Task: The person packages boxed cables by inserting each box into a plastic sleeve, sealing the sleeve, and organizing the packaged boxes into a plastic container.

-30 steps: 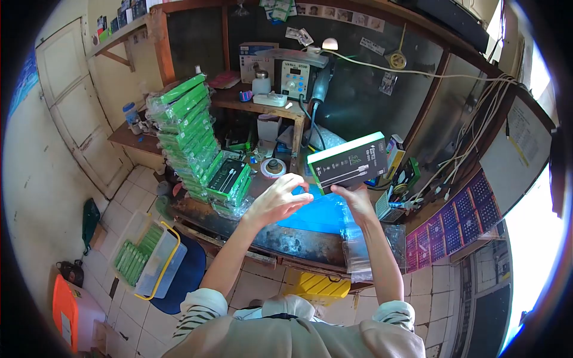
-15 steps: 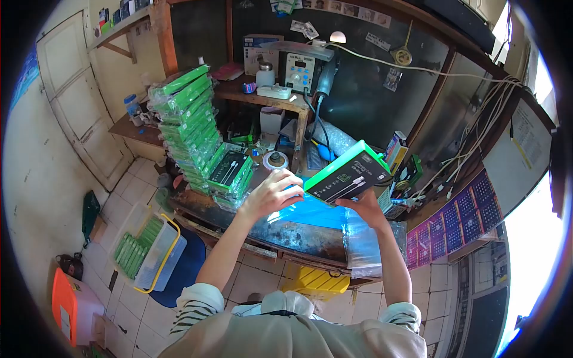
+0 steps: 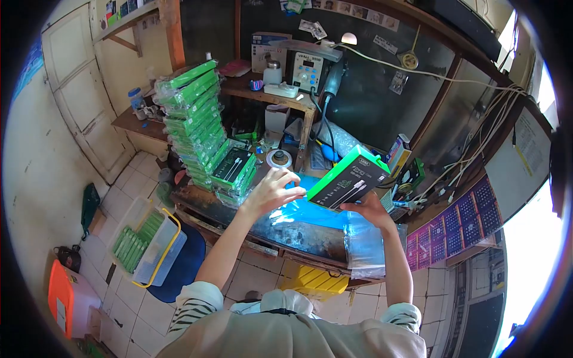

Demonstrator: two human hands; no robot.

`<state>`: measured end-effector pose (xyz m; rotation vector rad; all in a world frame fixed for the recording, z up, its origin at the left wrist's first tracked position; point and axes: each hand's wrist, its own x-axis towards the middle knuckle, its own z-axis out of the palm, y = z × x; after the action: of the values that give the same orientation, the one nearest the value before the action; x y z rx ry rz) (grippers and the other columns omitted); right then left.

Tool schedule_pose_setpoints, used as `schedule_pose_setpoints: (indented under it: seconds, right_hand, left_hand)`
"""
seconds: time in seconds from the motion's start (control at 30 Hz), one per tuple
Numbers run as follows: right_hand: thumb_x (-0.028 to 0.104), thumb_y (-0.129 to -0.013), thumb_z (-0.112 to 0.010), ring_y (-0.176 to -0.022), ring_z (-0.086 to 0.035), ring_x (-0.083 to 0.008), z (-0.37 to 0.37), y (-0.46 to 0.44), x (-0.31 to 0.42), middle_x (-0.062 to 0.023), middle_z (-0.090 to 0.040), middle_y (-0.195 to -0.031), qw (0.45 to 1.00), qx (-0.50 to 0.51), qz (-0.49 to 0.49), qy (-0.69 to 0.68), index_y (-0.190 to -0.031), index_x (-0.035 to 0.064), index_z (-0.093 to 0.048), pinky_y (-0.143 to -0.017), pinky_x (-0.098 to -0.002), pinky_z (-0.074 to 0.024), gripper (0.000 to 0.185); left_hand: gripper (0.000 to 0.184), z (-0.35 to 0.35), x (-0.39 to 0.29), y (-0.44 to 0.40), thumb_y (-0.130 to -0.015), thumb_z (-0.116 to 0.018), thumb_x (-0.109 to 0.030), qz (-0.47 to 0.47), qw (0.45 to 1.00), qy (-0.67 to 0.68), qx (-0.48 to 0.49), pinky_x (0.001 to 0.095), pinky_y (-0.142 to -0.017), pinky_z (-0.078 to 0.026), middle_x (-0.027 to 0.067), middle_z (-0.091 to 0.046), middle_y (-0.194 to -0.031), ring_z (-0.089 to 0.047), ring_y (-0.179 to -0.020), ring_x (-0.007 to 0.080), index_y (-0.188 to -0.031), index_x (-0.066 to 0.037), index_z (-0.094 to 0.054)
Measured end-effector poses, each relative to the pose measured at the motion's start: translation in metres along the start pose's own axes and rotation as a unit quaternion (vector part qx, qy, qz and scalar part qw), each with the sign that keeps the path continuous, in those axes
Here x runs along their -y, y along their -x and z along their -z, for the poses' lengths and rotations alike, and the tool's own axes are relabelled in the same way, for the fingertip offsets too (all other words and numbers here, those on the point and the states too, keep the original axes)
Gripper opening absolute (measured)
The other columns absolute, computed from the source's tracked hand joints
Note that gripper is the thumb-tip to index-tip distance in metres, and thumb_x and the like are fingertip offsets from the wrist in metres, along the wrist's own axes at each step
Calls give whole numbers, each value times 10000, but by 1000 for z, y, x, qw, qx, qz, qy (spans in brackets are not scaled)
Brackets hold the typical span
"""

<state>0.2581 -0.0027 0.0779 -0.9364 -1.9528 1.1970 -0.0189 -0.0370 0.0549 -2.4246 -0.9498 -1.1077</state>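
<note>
A black and green cable box (image 3: 349,182) is tilted above the bench, with my right hand (image 3: 369,210) gripping its lower edge. My left hand (image 3: 274,192) is beside the box's left end, its fingers curled together; whether something thin is between them I cannot make out. Under both hands lies a shiny blue sheet (image 3: 316,213). Clear plastic sleeves (image 3: 363,247) rest at the bench's front edge, below my right wrist. To the left, a tall stack of wrapped green boxes (image 3: 194,122) leans beside a shorter stack (image 3: 233,167).
Behind the hands is a wooden shelf (image 3: 268,98) bearing a soldering station (image 3: 307,73). A roll of tape (image 3: 279,159) sits near the left hand. A pen basket (image 3: 394,206) stands at the right. On the floor are a plastic tub (image 3: 146,241) and a yellow crate (image 3: 313,281).
The box in my right hand has turned, its left end dropping and its right end rising. My left hand stays near its left end, fingers curled. The view has shifted slightly.
</note>
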Motion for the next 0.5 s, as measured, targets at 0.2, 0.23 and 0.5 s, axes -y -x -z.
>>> schedule_pose_setpoints:
  seconds: [0.2,0.23,0.5]
  right_hand:
    - [128,-694,-745,-908,-590,-174,-1,-1,-2,-95,-637,-980,998,22,10,-62,-1040,-6,-581,-823,-317,-456,405]
    - [129,-688,-748,-908,-593,-179,0,-2,-3,-97,-636,-983,999,20,0,-35,-1041,-7,-577,-820,-316,-458,415]
    - [152,-660,-764,-894,-608,-209,1,-6,-6,-111,-635,-981,998,-5,-24,65,-1065,-11,-543,-792,-314,-470,489]
  left_hand:
    - [245,-1,0,3,-630,-714,-110,-7,1000,-16,4,339,-789,-410,-10,-521,-919,-491,-914,196,-842,-202,-633]
    - [245,-2,1,3,-636,-705,-104,-16,1000,-16,-1,336,-785,-410,-10,-518,-911,-492,-904,194,-845,-209,-631]
    - [199,-3,-2,1,-655,-697,-129,-22,999,27,20,329,-753,-407,5,-511,-875,-497,-873,190,-831,-188,-623]
